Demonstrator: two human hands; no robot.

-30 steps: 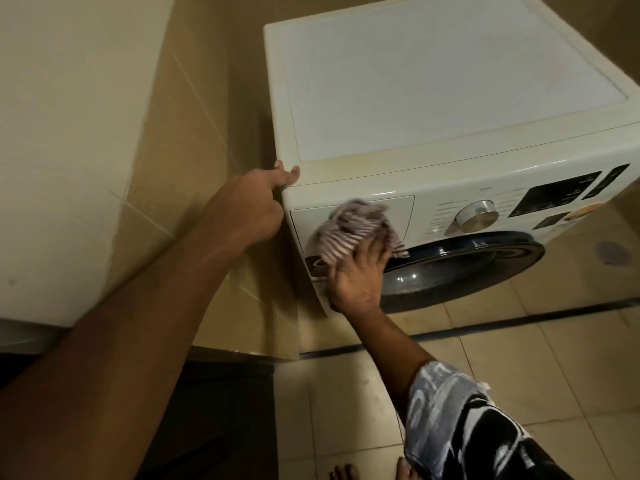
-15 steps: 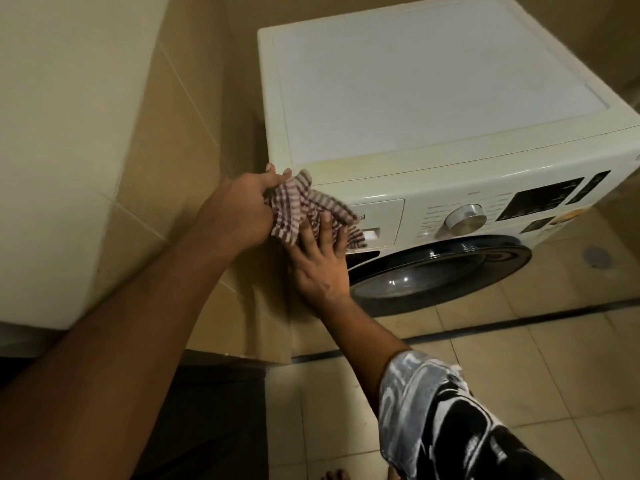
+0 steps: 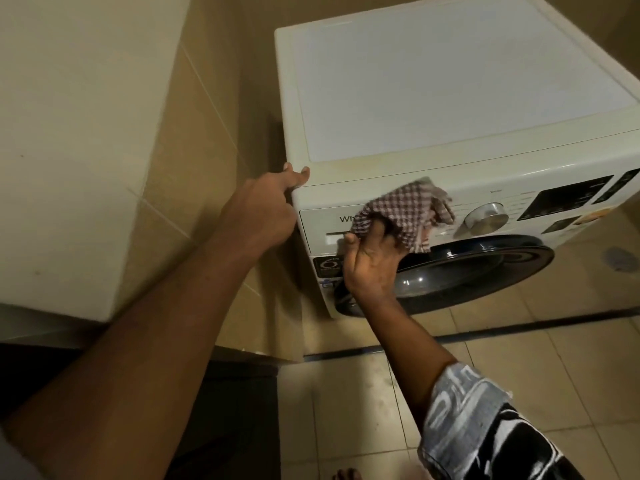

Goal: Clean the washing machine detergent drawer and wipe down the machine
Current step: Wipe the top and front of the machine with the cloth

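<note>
A white front-loading washing machine (image 3: 450, 98) stands against a tiled wall. Its detergent drawer (image 3: 322, 230) is closed at the upper left of the front panel. My right hand (image 3: 372, 261) grips a red-and-white checked cloth (image 3: 408, 209) and presses it against the panel between the drawer and the round silver dial (image 3: 486, 216). My left hand (image 3: 266, 209) holds the machine's top left front corner, fingertips curled over the edge. Part of the drawer front is hidden by the cloth and my right hand.
A dark round door (image 3: 485, 268) sits below the panel, with a black display (image 3: 568, 197) to the right of the dial. A beige ledge (image 3: 86, 150) rises on the left. Tiled floor (image 3: 519, 368) with a dark strip runs in front.
My right hand has swept the cloth rightward from the machine's left corner across the drawer front toward the dial. My left hand has kept its hold on the corner.
</note>
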